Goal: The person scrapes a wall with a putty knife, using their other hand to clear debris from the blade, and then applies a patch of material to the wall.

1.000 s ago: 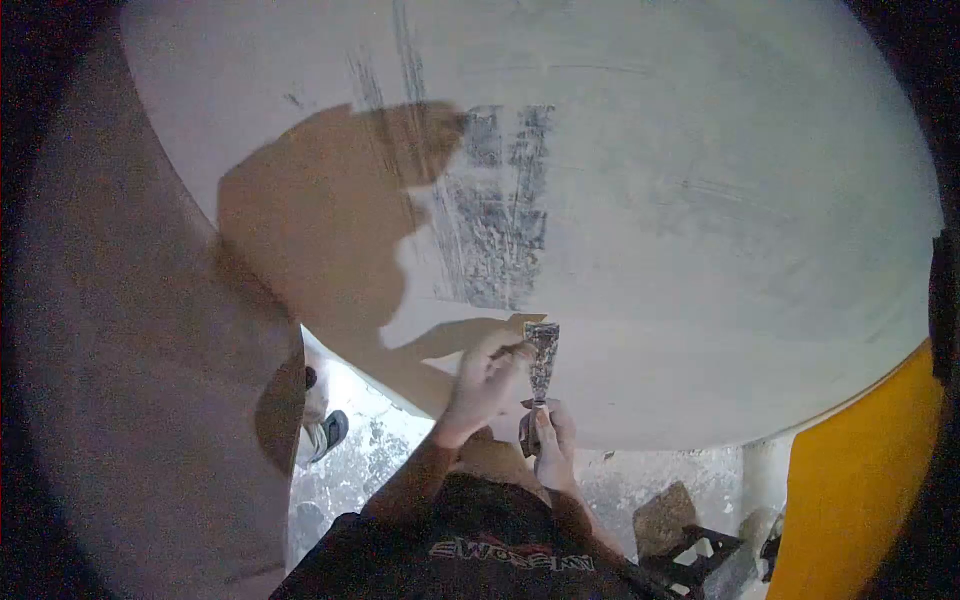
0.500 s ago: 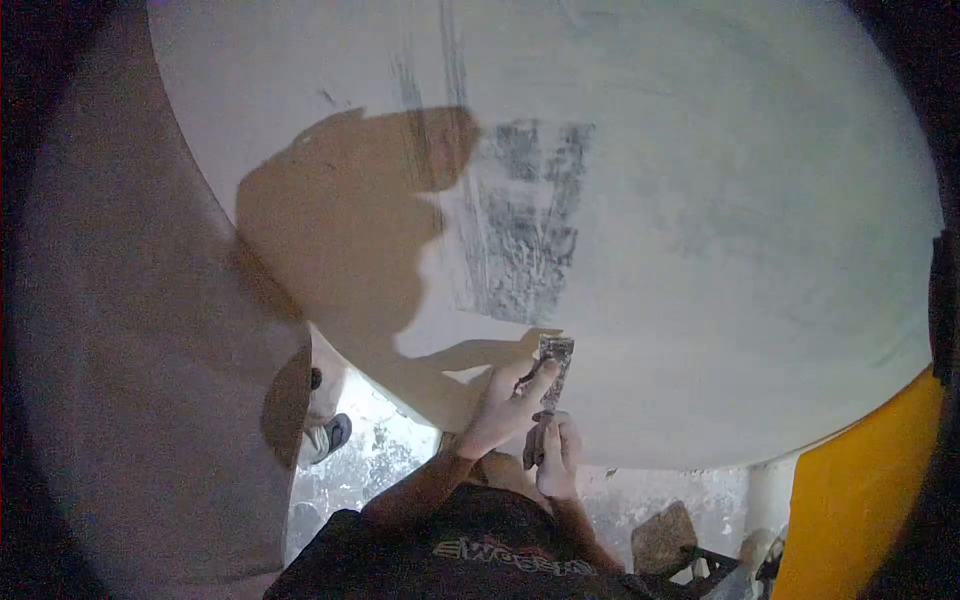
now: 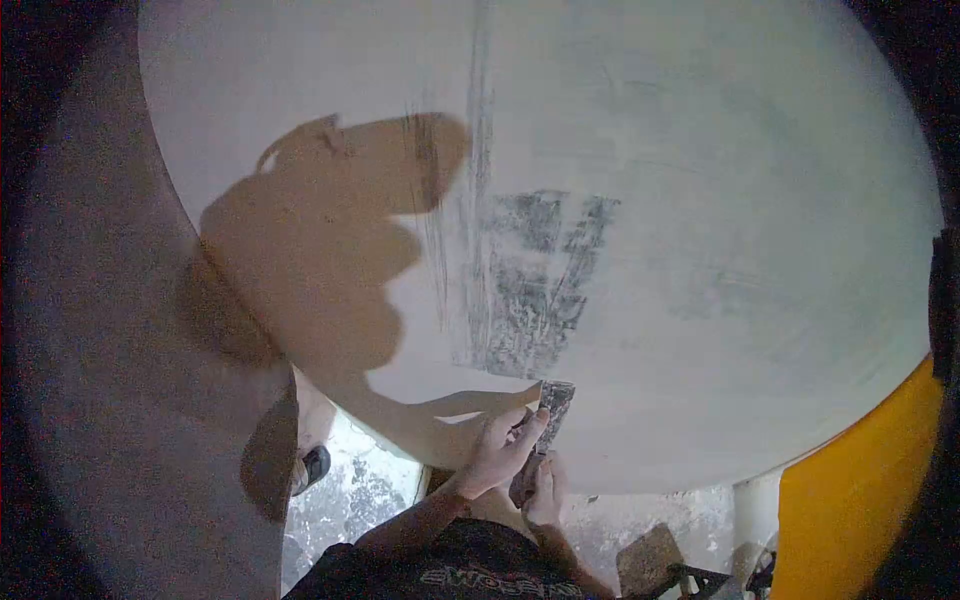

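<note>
Both of my hands are at a putty knife (image 3: 557, 403) with a speckled, smeared blade, low in front of a large pale rounded surface (image 3: 700, 380). My left hand (image 3: 497, 455) is closed around the blade's side, its thumb lying along the blade. Just below, my right hand (image 3: 545, 492) is wrapped about the dark handle end. The blade's tip overlaps the pale surface, right under a patch of dark grey smears (image 3: 540, 290). Dark vertical streaks (image 3: 480, 120) run above and left of that patch.
My shadow (image 3: 310, 240) falls across the left of the pale surface. A dark shoe (image 3: 316, 466) shows on the stained floor (image 3: 365, 490) at lower left. An orange panel (image 3: 860, 490) stands at right, near a brownish block (image 3: 648, 560) and a black frame (image 3: 700, 580).
The view has shifted, so the smeared patch, my hands and the putty knife appear lower. My shadow's outline has changed. Both hands keep their grip.
</note>
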`<state>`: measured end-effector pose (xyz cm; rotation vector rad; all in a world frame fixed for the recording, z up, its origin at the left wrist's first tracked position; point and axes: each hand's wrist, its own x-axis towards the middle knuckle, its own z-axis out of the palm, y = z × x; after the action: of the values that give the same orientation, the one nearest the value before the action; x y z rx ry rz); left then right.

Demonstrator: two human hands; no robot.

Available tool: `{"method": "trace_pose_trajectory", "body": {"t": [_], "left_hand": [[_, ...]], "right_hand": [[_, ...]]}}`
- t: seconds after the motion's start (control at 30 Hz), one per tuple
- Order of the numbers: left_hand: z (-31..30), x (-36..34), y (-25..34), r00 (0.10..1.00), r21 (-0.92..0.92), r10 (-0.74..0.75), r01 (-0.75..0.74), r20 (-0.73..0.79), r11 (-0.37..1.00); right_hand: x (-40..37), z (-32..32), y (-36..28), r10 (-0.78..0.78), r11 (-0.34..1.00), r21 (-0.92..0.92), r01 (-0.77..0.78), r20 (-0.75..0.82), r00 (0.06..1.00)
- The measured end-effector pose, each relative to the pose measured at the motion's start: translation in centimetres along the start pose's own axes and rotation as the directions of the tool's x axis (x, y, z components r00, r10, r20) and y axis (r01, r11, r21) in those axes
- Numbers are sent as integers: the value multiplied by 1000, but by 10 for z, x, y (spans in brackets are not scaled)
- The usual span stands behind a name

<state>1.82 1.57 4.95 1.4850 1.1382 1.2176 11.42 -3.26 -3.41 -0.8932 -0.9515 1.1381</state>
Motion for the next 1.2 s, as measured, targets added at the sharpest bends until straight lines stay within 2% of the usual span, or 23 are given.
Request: {"method": "trace_pose_trajectory", "body": {"t": [0.03, 0.17, 0.23, 0.27, 0.33, 0.47, 0.5, 0.53, 0.57, 0.63, 0.67, 0.73, 0.87, 0.97, 1.03, 1.17, 1.2], "left_hand": [[1, 0, 0, 999, 19, 47, -47, -12, 999], [5, -1, 10, 998, 46, 30, -28, -55, 999], [8, 0, 11, 994, 16, 33, -32, -105, 999], [6, 0, 17, 996, 25, 14, -12, -86, 1000], [4, 2, 17, 997, 47, 15, -12, -75, 999], [6, 5, 6, 998, 33, -29, 31, -52, 999], [5, 5, 7, 998, 34, -34, 36, -49, 999], [3, 6, 9, 998, 69, 23, -20, -50, 997], [2, 7, 9, 995, 100, 81, -76, -52, 992], [4, 7, 2, 998, 43, 42, -39, -55, 998], [5, 5, 0, 999, -11, 9, -10, -54, 1000], [1, 4, 8, 999, 1, -5, 5, -38, 1000], [0, 6, 12, 999, 78, 19, -17, -27, 997], [3, 7, 11, 998, 24, 46, -45, -42, 999], [4, 9, 10, 997, 52, 57, -54, -55, 997], [7, 7, 0, 990, 36, 90, -87, -111, 996], [6, 7, 4, 997, 18, 14, -13, -81, 1000]], "right_hand": [[0, -3, 4, -39, 999, -22, 39, -3, 999], [-3, -16, 16, 43, 999, -13, -42, 36, 998], [-8, -15, 21, 142, 983, 131, -129, -88, 986], [-6, -16, 20, 135, 984, 128, -123, -88, 987], [0, -17, 15, -8, 999, -39, 8, -22, 1000], [-5, -27, 26, 74, 993, -90, -73, 1, 997], [-7, -23, 33, -3, 979, -202, -17, -102, 995], [-10, -21, 39, -89, 948, -318, 23, -193, 977], [-11, -21, 43, -82, 947, -320, 16, -194, 978], [-8, -13, 36, -93, 988, -144, 63, -214, 972], [-6, -12, 34, -85, 988, -147, 54, -210, 974], [-5, -12, 28, -105, 991, -97, 93, -128, 986], [-3, -13, 17, -67, 992, -110, 61, -51, 996], [-2, -14, 17, -41, 998, -46, 40, -10, 999], [-3, -15, 15, -66, 989, -131, 68, 25, 998], [-7, -13, 17, 19, 998, -65, -22, -41, 999], [-6, -15, 20, -17, 996, -91, 14, -22, 1000]]}}
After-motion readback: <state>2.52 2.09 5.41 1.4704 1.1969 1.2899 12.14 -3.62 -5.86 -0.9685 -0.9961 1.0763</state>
